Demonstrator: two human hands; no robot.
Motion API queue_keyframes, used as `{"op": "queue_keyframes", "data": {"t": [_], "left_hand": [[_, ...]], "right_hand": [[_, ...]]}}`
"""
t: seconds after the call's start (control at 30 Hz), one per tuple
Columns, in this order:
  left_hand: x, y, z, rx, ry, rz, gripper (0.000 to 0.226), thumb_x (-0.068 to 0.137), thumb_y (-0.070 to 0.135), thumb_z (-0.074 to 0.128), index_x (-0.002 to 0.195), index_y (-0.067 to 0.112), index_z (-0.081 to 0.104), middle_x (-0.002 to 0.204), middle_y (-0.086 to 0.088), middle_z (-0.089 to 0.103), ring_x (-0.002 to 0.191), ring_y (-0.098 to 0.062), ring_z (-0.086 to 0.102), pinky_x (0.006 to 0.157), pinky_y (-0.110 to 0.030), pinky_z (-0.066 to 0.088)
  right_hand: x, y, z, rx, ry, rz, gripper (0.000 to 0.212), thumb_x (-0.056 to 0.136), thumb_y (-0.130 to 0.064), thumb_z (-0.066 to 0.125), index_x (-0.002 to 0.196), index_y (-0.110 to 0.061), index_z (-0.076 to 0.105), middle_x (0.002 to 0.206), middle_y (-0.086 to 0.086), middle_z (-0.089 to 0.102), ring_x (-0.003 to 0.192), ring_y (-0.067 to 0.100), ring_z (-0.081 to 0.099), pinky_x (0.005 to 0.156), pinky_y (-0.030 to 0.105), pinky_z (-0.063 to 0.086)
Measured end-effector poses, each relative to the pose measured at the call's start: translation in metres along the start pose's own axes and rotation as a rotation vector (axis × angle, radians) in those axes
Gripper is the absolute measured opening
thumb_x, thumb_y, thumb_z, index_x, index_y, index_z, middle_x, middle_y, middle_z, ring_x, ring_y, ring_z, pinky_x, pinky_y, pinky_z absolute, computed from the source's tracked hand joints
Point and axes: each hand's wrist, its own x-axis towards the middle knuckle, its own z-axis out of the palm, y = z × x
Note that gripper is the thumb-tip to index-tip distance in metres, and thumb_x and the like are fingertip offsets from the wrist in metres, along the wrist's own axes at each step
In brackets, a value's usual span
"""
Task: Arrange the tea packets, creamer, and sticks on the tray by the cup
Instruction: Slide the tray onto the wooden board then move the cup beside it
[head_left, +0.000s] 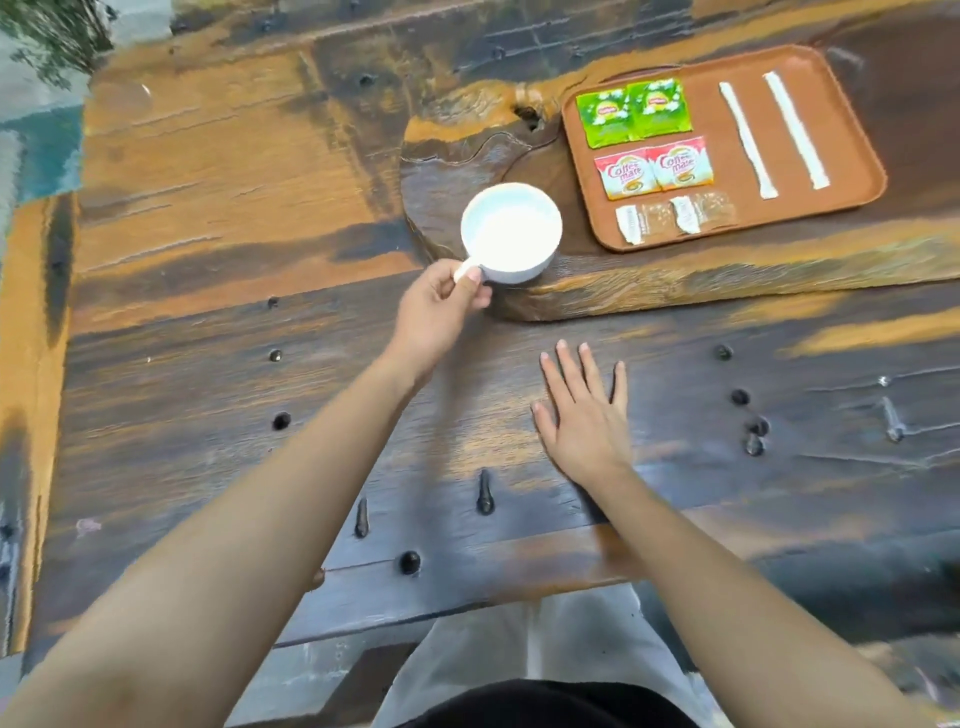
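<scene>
A brown tray (857, 171) lies on a raised wooden slab at the upper right. On it, two green tea packets (634, 111) lie side by side at the back left. Two red-and-white creamer packets (653, 168) sit in front of them, and two clear sugar packets (675, 214) lie along the front edge. Two white paper-wrapped sticks (748, 139) (796, 130) lie parallel on the tray's right half. A white cup (511, 231) stands on the slab left of the tray. My left hand (439, 309) grips its handle. My right hand (584, 410) rests flat on the table, fingers spread.
The raised slab (649, 286) has a thick front edge just ahead of my right hand. The dark plank table (208, 364) carries several black studs and bolts. Green foliage (52, 31) shows past the table's far left corner.
</scene>
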Motion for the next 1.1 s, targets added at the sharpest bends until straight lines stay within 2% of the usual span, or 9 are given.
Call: {"op": "queue_keyframes", "data": {"t": [0.2, 0.3, 0.57, 0.7, 0.87, 1.1], "left_hand": [[0.045, 0.013, 0.020, 0.073, -0.102, 0.002, 0.013, 0.094, 0.021, 0.049, 0.084, 0.024, 0.056, 0.087, 0.004, 0.064, 0.088, -0.010, 0.063, 0.098, -0.032, 0.050], [0.062, 0.015, 0.025, 0.042, -0.101, -0.041, 0.014, 0.095, 0.021, 0.047, 0.083, 0.022, 0.054, 0.087, 0.002, 0.063, 0.087, -0.010, 0.063, 0.097, -0.030, 0.050], [0.098, 0.022, 0.027, 0.016, -0.089, -0.089, 0.019, 0.095, 0.020, 0.046, 0.077, 0.019, 0.050, 0.081, -0.004, 0.061, 0.078, -0.011, 0.062, 0.087, -0.025, 0.054], [0.108, 0.026, 0.026, 0.025, -0.111, -0.080, 0.018, 0.095, 0.018, 0.046, 0.078, 0.019, 0.050, 0.083, -0.001, 0.056, 0.075, -0.009, 0.056, 0.072, -0.019, 0.055], [0.111, 0.025, 0.023, 0.054, -0.131, -0.089, 0.016, 0.096, 0.017, 0.044, 0.080, 0.019, 0.049, 0.085, -0.002, 0.055, 0.075, -0.009, 0.055, 0.072, -0.021, 0.054], [0.113, 0.032, 0.010, 0.182, -0.227, -0.095, 0.023, 0.097, 0.011, 0.039, 0.076, 0.017, 0.045, 0.078, -0.002, 0.050, 0.068, -0.008, 0.051, 0.061, -0.017, 0.050]], "right_hand": [[0.001, -0.001, -0.001, 0.023, 0.010, 0.029, 0.060, 0.092, -0.049, 0.026, 0.147, -0.027, 0.013, 0.159, -0.001, 0.010, 0.146, 0.021, 0.003, 0.114, 0.057, -0.005], [0.001, 0.000, 0.000, 0.019, 0.020, 0.024, 0.060, 0.092, -0.048, 0.027, 0.146, -0.026, 0.014, 0.158, 0.000, 0.013, 0.146, 0.022, 0.006, 0.113, 0.057, -0.005], [0.002, 0.000, 0.001, 0.010, 0.010, 0.028, 0.061, 0.092, -0.050, 0.027, 0.146, -0.025, 0.014, 0.158, 0.001, 0.015, 0.146, 0.024, 0.010, 0.112, 0.060, 0.004], [0.002, 0.000, 0.001, 0.011, -0.001, 0.027, 0.061, 0.092, -0.050, 0.027, 0.146, -0.025, 0.013, 0.158, 0.001, 0.015, 0.146, 0.024, 0.010, 0.111, 0.060, 0.003], [0.002, 0.000, -0.001, 0.008, -0.001, 0.024, 0.061, 0.092, -0.049, 0.029, 0.146, -0.024, 0.015, 0.157, 0.002, 0.016, 0.145, 0.025, 0.012, 0.111, 0.060, 0.004], [0.003, 0.000, -0.002, 0.003, -0.008, 0.025, 0.061, 0.092, -0.050, 0.027, 0.146, -0.023, 0.014, 0.157, 0.002, 0.016, 0.145, 0.025, 0.013, 0.110, 0.060, 0.004]]}}
